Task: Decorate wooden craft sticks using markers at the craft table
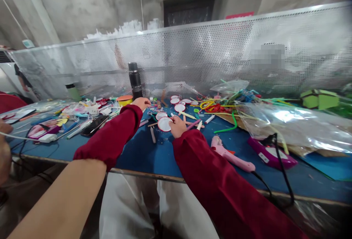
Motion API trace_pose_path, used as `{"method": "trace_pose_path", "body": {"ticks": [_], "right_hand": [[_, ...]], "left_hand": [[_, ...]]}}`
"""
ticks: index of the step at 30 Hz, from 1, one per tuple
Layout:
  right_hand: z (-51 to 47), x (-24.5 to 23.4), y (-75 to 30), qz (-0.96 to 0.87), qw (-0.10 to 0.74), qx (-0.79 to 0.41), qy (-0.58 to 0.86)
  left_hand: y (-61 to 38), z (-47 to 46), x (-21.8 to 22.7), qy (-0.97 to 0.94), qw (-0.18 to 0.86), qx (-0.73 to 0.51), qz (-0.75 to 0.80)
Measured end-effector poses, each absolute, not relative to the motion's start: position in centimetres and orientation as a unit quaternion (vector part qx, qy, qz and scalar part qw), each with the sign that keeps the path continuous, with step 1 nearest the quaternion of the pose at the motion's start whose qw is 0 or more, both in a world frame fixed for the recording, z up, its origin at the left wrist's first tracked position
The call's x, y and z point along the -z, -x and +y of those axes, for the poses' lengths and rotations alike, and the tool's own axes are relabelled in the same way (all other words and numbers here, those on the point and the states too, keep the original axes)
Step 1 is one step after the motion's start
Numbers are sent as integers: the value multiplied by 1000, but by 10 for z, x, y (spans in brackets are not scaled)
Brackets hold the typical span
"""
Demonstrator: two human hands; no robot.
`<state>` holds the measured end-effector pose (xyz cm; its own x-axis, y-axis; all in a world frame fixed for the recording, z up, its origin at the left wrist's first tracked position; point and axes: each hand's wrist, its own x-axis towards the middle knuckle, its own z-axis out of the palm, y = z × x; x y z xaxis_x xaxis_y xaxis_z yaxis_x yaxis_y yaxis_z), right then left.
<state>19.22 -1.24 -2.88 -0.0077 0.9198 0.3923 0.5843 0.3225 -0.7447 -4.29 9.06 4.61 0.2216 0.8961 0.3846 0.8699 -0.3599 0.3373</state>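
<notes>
white disc, edge under right hand

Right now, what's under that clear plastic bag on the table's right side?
Through the clear plastic bag, a brown board and pale sticks show; glare hides whatever else lies beneath.

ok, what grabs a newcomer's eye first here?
Two red sleeves reach over a cluttered blue table: the right hand touches a red-rimmed white disc at centre, and the left hand sits farther back among craft bits. A pink glue gun lies near the front edge on the right, and a black flask stands upright at the back.
</notes>
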Motion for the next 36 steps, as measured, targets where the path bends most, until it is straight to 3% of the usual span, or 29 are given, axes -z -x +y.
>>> {"method": "trace_pose_path", "body": {"ticks": [17, 27, 36], "right_hand": [[-56, 7, -185, -679, 436, -277, 523], [-64, 1, -187, -670, 448, -293, 515], [-75, -8, -183, -686, 462, -303, 474]], "left_hand": [[24, 214, -11, -803, 45, -96, 587], [17, 251, -3, -825, 53, -141, 544], [44, 208, -19, -800, 192, -226, 522]]}}
